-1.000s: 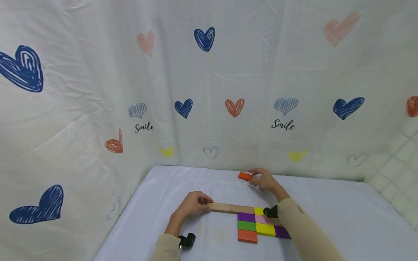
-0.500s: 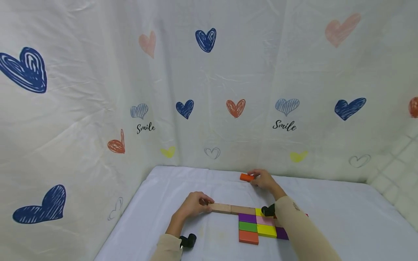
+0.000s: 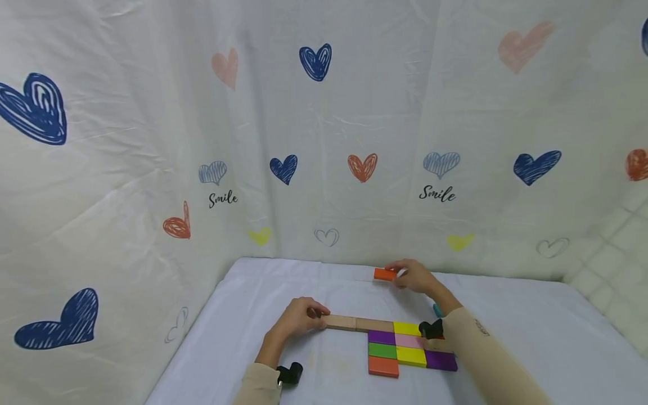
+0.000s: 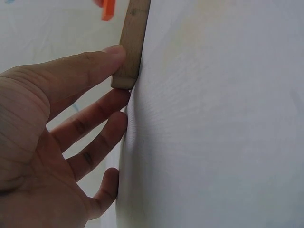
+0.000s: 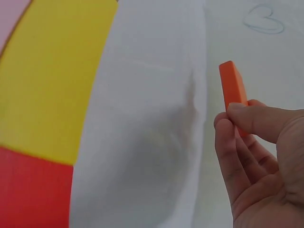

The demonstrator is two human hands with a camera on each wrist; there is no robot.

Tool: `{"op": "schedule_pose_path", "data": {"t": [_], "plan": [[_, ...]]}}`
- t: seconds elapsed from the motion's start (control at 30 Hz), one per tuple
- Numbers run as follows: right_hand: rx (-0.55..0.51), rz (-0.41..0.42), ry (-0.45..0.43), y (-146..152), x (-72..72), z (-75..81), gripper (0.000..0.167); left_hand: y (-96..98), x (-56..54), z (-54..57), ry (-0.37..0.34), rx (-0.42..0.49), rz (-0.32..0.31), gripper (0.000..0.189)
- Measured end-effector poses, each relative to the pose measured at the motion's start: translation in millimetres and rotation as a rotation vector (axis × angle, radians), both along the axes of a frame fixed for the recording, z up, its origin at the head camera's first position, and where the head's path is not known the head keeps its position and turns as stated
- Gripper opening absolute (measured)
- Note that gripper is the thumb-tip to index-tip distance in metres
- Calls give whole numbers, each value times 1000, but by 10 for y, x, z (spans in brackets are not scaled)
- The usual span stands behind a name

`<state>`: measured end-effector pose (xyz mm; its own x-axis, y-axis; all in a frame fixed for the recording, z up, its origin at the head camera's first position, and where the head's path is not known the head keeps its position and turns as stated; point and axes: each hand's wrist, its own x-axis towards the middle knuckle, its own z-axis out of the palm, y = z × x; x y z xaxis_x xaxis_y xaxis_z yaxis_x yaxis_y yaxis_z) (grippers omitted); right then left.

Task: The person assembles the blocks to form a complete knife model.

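My left hand (image 3: 298, 318) pinches the left end of a plain wooden block (image 3: 340, 322), the thumb (image 4: 114, 54) lying along its side in the left wrist view. The other fingers rest against the white cloth. A second wooden block (image 3: 373, 324) continues the row, end to end with the first. Near the table's far edge, my right hand (image 3: 415, 277) holds an orange block (image 3: 384, 274) between thumb and fingertips. The right wrist view shows this orange block (image 5: 232, 85) raised upward from the pinch, above the cloth.
Flat coloured blocks lie joined below the row: yellow (image 3: 407, 328), purple (image 3: 381, 337), pink (image 3: 409, 341), green (image 3: 382, 350) and others. My right sleeve (image 3: 486, 354) covers their right side. A teal piece (image 3: 437, 310) shows beside the sleeve. A heart-printed curtain (image 3: 324, 135) hangs behind the table.
My right hand has shifted slightly to the right with the orange block, which has turned a little. The sleeve has moved aside, uncovering the teal piece. The left hand stays put.
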<state>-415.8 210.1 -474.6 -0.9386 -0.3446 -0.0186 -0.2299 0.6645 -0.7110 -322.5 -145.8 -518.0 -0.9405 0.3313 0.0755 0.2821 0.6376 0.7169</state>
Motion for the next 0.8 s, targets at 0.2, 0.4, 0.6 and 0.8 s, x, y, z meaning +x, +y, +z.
{"op": "schedule_pose_path", "data": {"t": [0.2, 0.4, 0.6, 0.8], "plan": [[-31, 37, -8, 103, 195, 158, 40, 4, 1, 7, 8, -4, -6, 23], [-54, 63, 4, 245, 429, 216, 38, 10, 19, 15, 0, -7, 2, 23], [-62, 101, 14, 387, 715, 264, 38, 11, 27, 5, -1, -11, 9, 23], [-81, 149, -11, 502, 1011, 253, 39, 11, 10, -5, 4, -11, 7, 23]]}}
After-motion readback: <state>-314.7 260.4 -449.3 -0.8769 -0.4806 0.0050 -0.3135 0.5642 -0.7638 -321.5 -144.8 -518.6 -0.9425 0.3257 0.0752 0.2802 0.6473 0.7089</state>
